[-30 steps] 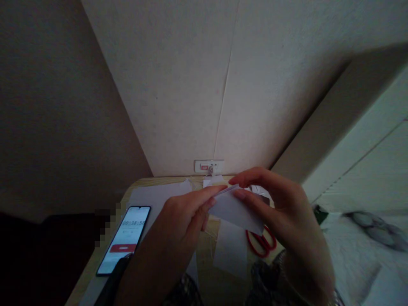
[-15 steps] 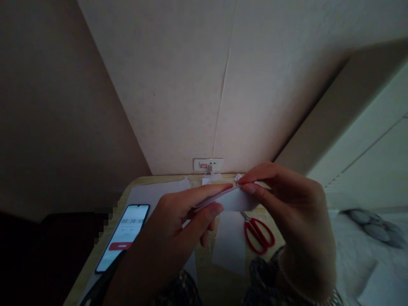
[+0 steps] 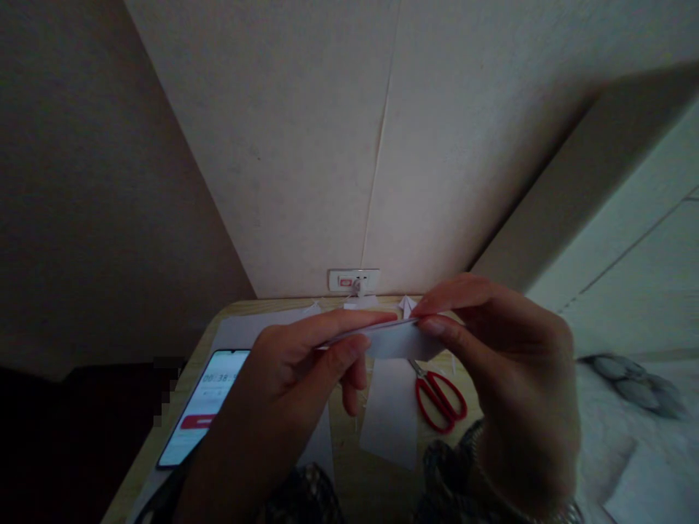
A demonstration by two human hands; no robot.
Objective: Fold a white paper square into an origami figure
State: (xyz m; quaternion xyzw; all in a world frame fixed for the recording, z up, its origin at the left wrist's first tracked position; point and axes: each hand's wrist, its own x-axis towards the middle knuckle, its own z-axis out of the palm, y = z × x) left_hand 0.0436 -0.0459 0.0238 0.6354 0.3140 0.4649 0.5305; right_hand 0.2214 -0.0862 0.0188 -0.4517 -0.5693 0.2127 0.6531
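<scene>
A folded piece of white paper (image 3: 401,339) is held up above the table between both hands. My left hand (image 3: 306,371) pinches its left end between thumb and forefinger, the other fingers curled below. At the upper right edge, the thumb and fingertips of my right hand (image 3: 502,356) are closed on the paper. Beneath the hands lie a white paper sheet (image 3: 390,415) and scissors with red handles (image 3: 441,402), their blades partly hidden. Close behind my right fingertips stands a small folded paper piece (image 3: 407,306).
A lit phone (image 3: 202,407) showing a timer lies at the left on a larger white sheet (image 3: 234,332). The wooden table (image 3: 349,444) meets the wall, where a socket (image 3: 354,280) holds a plug. White bedding (image 3: 644,451) is at the right.
The paper has tilted nearer to level, and my left hand has shifted slightly left. Both hands keep their pinch. The whole view has moved a little.
</scene>
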